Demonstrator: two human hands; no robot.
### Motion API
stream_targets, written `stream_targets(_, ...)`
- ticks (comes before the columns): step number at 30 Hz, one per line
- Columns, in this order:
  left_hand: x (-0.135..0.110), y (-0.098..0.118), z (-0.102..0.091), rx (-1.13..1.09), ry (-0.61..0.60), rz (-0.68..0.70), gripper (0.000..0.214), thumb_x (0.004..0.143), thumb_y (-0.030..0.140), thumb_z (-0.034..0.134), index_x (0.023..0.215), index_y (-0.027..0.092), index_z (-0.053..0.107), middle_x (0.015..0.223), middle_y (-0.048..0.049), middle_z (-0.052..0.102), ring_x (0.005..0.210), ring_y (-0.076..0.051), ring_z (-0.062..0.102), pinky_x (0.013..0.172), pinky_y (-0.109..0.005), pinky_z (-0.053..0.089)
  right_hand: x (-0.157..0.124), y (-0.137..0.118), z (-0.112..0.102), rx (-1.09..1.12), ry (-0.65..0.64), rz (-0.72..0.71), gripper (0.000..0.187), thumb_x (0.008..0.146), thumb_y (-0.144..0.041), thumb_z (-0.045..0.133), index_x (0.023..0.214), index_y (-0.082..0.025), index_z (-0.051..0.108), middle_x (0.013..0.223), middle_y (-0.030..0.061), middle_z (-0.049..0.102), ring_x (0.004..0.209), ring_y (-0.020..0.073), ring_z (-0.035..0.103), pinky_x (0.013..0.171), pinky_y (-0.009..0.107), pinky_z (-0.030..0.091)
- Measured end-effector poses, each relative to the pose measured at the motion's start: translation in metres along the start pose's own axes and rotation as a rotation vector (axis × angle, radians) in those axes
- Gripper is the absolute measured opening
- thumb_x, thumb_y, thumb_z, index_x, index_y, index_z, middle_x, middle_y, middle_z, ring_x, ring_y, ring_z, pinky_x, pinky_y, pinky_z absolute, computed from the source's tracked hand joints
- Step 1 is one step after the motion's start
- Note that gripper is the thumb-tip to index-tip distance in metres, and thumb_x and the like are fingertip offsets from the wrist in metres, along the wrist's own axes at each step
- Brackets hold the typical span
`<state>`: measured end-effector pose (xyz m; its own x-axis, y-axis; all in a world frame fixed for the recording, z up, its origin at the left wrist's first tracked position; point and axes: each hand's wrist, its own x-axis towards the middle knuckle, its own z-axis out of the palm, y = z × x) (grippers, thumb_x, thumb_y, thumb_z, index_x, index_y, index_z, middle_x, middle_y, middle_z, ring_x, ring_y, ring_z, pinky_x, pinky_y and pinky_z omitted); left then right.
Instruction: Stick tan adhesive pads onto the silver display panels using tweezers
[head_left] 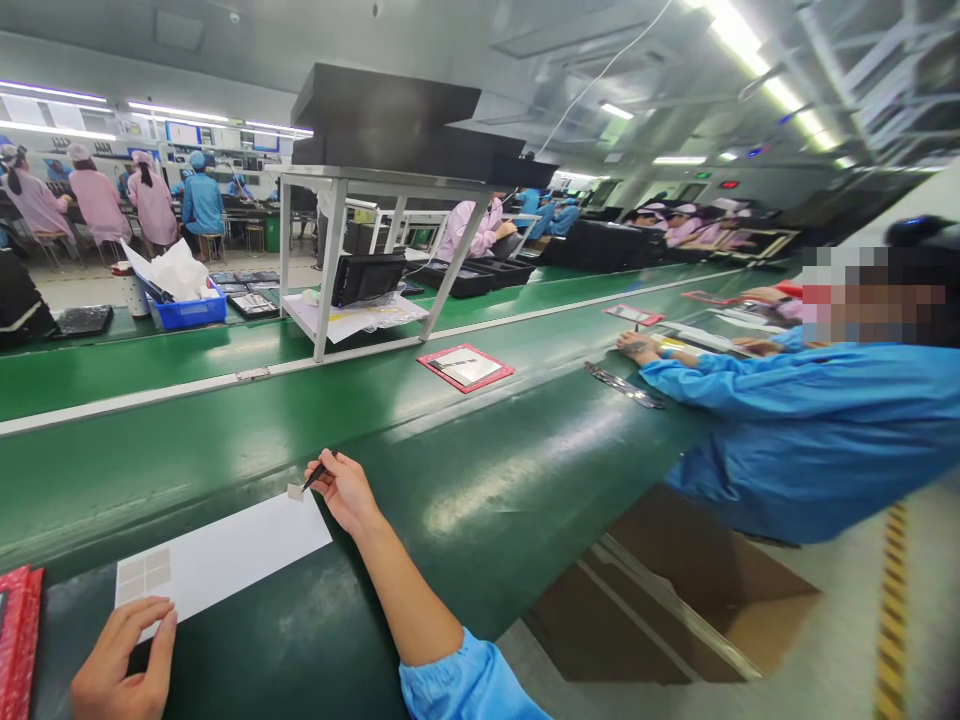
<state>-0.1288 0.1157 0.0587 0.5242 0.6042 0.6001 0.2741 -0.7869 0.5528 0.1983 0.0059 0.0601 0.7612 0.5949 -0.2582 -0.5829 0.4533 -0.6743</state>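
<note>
**At the near edge of the green surface: one small square lifted off the sheet, three left**

Just off the far corner of the white sheet point(225, 553), a small pale square point(295, 492) hangs at the tip of the dark tweezers point(315, 476). I judge it to be a sticker or pad lifted from the sheet, though it is too small to be sure. My right hand point(346, 490) holds the tweezers pinched between thumb and fingers, narrow and closed on the tool, with the tip pointing left and down toward the sheet's corner.

The sheet lies flat on the green surface point(487, 500). Near its left end I see a block of grey squares point(145, 575), which read as three or four remaining; the top-left cell looks paler, perhaps already empty. So I judge the work as early: one piece is on the tweezers, most are on the sheet, and I see no part nearby that takes it.

My left hand point(124, 655) presses the sheet's near left corner, fingers spread flat on it and holding nothing.

At the far left edge sits a red-framed tray point(19, 630), touching nothing of mine. Farther along the belt lies a red-framed panel point(465, 367), well apart. To my right, a co-worker's blue sleeve point(787, 410) reaches over the surface, their hand point(637, 347) beside a dark strip point(622, 385).
</note>
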Motion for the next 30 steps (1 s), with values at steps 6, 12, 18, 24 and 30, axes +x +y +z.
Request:
stream_targets(6, -0.002, -0.002, 0.000, -0.009, -0.004, -0.010, 0.016, 0.095, 0.039, 0.066, 0.098, 0.025, 0.072, 0.104, -0.0029, 0.073, 0.096, -0.016, 0.071, 0.044, -0.012, 0.050, 0.001, -0.005, -0.009, 0.020, 0.006, -0.009, 0.029, 0.087, -0.027, 0.086, 0.085, -0.014, 0.060, 0.082, 0.0093, 0.069, 0.070, 0.0177, 0.068, 0.058, 0.023, 0.059)
stream_targets(12, -0.003, 0.006, -0.001, -0.025, 0.003, -0.027, 0.013, 0.095, 0.037, 0.066, 0.096, 0.025, 0.072, 0.102, -0.0023, 0.074, 0.094, -0.015, 0.071, 0.042, -0.011, 0.047, 0.000, -0.015, -0.027, 0.025, 0.030, -0.009, 0.033, 0.082, -0.028, 0.091, 0.084, -0.013, 0.062, 0.083, 0.0089, 0.069, 0.071, 0.0176, 0.068, 0.059, 0.023, 0.060)
stream_targets(18, -0.001, 0.011, -0.004, -0.023, 0.020, 0.003, 0.011, 0.095, 0.034, 0.066, 0.093, 0.025, 0.072, 0.099, -0.0015, 0.074, 0.090, -0.014, 0.072, 0.044, -0.011, 0.049, -0.002, -0.026, -0.045, 0.034, 0.057, -0.026, 0.032, 0.081, -0.027, 0.093, 0.084, -0.013, 0.063, 0.084, 0.0087, 0.069, 0.072, 0.0173, 0.068, 0.061, 0.022, 0.061)
stream_targets(24, -0.003, 0.007, -0.004, -0.014, 0.013, -0.018, 0.011, 0.094, 0.035, 0.066, 0.095, 0.026, 0.072, 0.101, -0.0012, 0.074, 0.092, -0.015, 0.072, 0.043, -0.011, 0.050, 0.000, -0.038, -0.060, 0.045, 0.089, -0.043, 0.029, 0.084, -0.025, 0.090, 0.084, -0.013, 0.064, 0.085, 0.0091, 0.070, 0.072, 0.0172, 0.069, 0.058, 0.021, 0.061)
stream_targets(30, -0.003, 0.005, -0.003, -0.004, 0.009, -0.039, 0.013, 0.094, 0.037, 0.066, 0.096, 0.025, 0.071, 0.102, -0.0020, 0.074, 0.094, -0.016, 0.071, 0.040, -0.011, 0.047, 0.002, -0.054, -0.079, 0.065, 0.121, -0.061, 0.027, 0.083, -0.022, 0.090, 0.085, -0.012, 0.065, 0.085, 0.0091, 0.069, 0.073, 0.0174, 0.069, 0.061, 0.022, 0.062)
